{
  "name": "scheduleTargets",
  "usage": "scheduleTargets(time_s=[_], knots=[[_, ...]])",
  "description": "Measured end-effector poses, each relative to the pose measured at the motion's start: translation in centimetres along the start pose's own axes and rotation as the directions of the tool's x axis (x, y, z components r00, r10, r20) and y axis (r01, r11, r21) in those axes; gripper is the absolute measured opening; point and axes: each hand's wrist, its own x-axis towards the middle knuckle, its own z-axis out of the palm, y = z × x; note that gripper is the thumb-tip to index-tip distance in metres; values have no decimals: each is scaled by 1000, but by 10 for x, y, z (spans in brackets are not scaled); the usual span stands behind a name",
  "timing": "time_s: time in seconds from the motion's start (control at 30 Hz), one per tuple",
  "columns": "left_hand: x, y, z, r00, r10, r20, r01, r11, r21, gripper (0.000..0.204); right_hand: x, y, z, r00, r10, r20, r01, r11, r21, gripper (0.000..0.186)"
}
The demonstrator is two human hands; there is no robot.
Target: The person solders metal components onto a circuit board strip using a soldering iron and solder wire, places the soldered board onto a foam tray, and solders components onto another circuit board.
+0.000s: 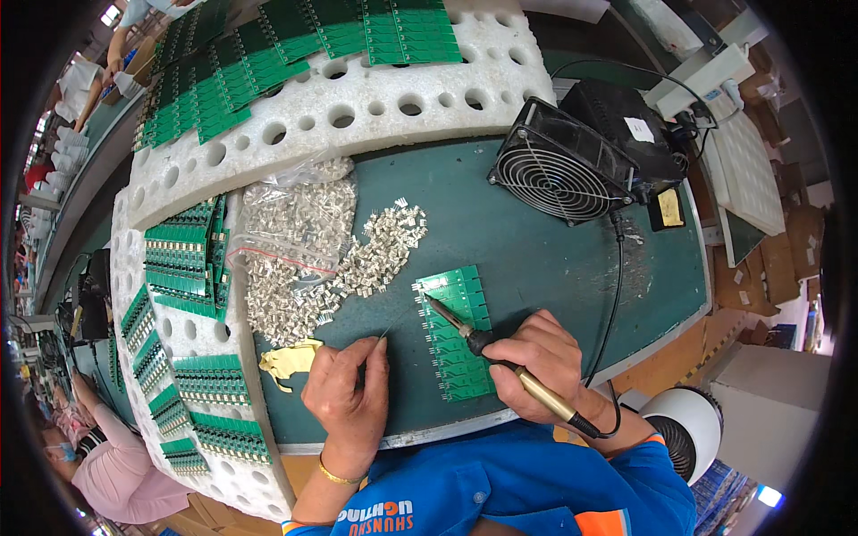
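My right hand (pixel 540 362) grips a soldering iron (pixel 549 397) with a brass-coloured handle. Its tip meets the upper left part of a green circuit board panel (pixel 460 344), which lies flat on the bench. White connectors line the panel's left edge. Left of the panel, my left hand (pixel 347 386) pinches a thin wire (pixel 390 329) that looks like solder, between thumb and forefinger; the wire points toward the board. Small white connectors (pixel 380 255) lie heaped beyond that hand, beside a clear plastic bag (pixel 299 219) full of them. A crumpled yellow piece (pixel 290 360) sits near my left knuckles.
A black fan (pixel 559 170) stands at the back right beside a black box (pixel 626 129), with a yellow sponge (pixel 670 208) close by. White foam slabs (pixel 375 98) carry rows of green boards (pixel 411 31) at the back and left. Another person (pixel 121 464) sits at far left.
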Motion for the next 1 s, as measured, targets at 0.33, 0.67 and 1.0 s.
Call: scheduleTargets(time_s=[0.33,0.67,1.0], knots=[[-1,1,0,1000,-19,-5,18,1000,-20,14,-2,-2,1,999,-30,17,30,1000,-9,18],[-2,1,0,1000,-20,1,20,999,-25,15,-5,-8,2,1000,-12,9,13,1000,-20,26],[-2,-1,0,1000,4,20,-4,1000,-4,17,-8,-10,3,1000,-6,7,6,1000,-23,28]])
